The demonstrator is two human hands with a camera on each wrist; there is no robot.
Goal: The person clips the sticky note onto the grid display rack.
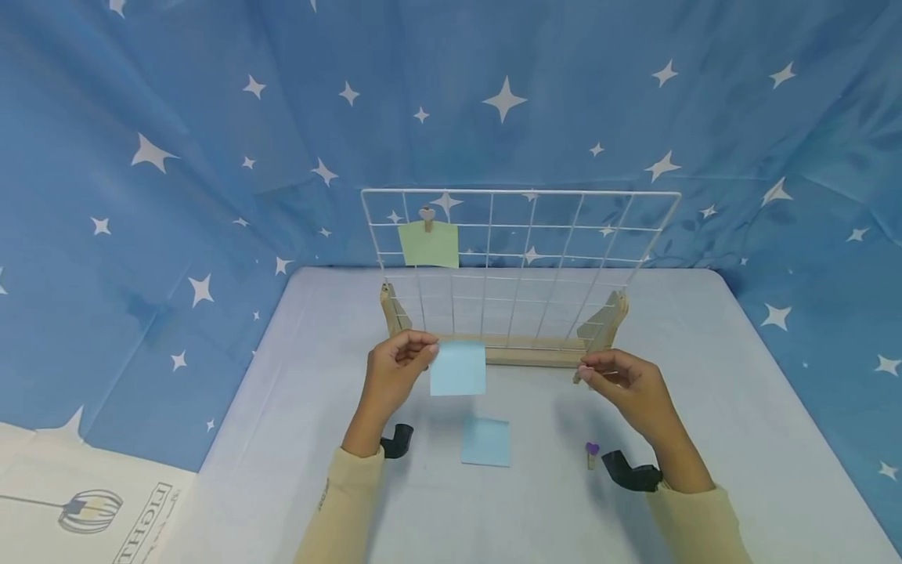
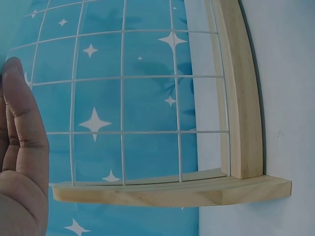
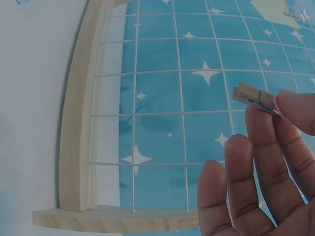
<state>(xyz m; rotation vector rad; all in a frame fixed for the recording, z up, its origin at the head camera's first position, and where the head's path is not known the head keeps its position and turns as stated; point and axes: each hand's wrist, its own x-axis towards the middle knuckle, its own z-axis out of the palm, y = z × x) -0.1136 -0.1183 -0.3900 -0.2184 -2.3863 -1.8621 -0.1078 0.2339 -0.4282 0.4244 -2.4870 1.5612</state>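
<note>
My left hand pinches a light blue paper note by its upper left corner, held up in front of the rack. In the left wrist view only part of that hand shows, at the left edge. Thumb and forefinger of my right hand pinch a small wooden clothespin, its jaws pointing away from the fingers. Both hands are in front of the white wire grid rack, whose base is wooden. A pale green note hangs at its upper left under a heart-topped clothespin.
On the white table lie another light blue note or pad and a clothespin with a purple heart. Black curved pieces sit at both wrists. A blue star-patterned curtain stands behind the table.
</note>
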